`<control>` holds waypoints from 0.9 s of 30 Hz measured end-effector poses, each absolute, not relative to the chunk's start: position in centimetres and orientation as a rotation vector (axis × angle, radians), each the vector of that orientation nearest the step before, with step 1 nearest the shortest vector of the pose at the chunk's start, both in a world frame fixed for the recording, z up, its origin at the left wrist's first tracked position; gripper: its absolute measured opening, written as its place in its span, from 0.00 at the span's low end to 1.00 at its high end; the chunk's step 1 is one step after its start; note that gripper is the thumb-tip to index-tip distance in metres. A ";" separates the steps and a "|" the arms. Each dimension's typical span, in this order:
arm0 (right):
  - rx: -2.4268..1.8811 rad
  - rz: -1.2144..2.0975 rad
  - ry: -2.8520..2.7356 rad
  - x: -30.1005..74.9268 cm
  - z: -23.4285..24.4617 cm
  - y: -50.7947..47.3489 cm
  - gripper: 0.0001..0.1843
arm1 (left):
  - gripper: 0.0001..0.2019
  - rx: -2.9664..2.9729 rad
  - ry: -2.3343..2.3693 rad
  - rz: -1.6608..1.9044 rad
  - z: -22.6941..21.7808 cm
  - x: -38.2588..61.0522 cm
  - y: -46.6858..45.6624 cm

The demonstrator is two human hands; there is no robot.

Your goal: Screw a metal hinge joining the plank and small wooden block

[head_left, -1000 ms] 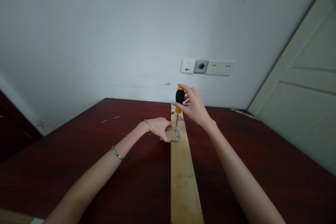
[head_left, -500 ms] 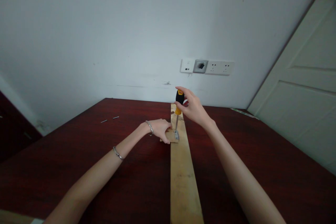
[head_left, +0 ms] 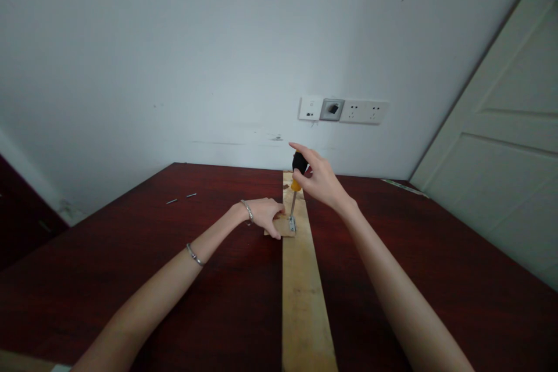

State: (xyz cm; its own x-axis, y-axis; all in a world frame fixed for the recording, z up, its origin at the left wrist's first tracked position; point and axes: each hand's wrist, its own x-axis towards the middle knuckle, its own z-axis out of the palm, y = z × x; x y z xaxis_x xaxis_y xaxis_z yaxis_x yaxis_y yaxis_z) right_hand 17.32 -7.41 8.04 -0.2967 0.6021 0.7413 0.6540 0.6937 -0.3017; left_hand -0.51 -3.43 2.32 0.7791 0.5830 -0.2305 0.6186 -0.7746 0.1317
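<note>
My right hand [head_left: 320, 177] grips the black and yellow handle of a screwdriver [head_left: 299, 163], thumb and fingers around it. The screwdriver stands nearly upright, its shaft slanting down to a small metal bracket [head_left: 292, 224]. That bracket lies at the end of a small brown wooden piece [head_left: 284, 225], which rests across a long pale wooden board [head_left: 305, 302]. From the left, my left hand [head_left: 264, 213] clasps the small wooden piece between thumb and fingers; some of its fingertips are hidden. The tip's exact contact with the bracket is too small to make out.
Two screws or nails [head_left: 171, 201] lie on the dark red table [head_left: 209, 302] at the left. A white wall with sockets [head_left: 360, 111] rises behind the table. A pale panelled door [head_left: 514, 128] stands to the right, and a thin strip [head_left: 404, 187] lies near the back right edge.
The fingers of my right hand have shifted slightly around the screwdriver handle, the index finger now more stretched out. My left hand stays on the small wooden piece.
</note>
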 end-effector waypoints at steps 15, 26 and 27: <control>-0.879 -0.003 -1.930 17.1 8.0 -7.4 0.30 | 0.32 2.756 0.941 -0.274 2.2 -0.5 -3.3; -0.906 0.017 -1.922 17.0 8.2 -7.8 0.29 | 0.31 2.732 0.971 -0.284 2.3 -0.4 -3.6; -0.905 0.022 -1.917 17.0 8.2 -7.8 0.29 | 0.31 2.730 0.969 -0.280 2.3 -0.4 -3.6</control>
State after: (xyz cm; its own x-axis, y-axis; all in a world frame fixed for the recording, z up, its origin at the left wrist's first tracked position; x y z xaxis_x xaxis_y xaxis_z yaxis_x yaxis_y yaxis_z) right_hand 16.99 -7.80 8.23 -0.2449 0.5963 0.7645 0.5787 0.7226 -0.3782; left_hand -0.42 -3.60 2.33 0.7630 0.5943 -0.2544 0.6384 -0.7545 0.1522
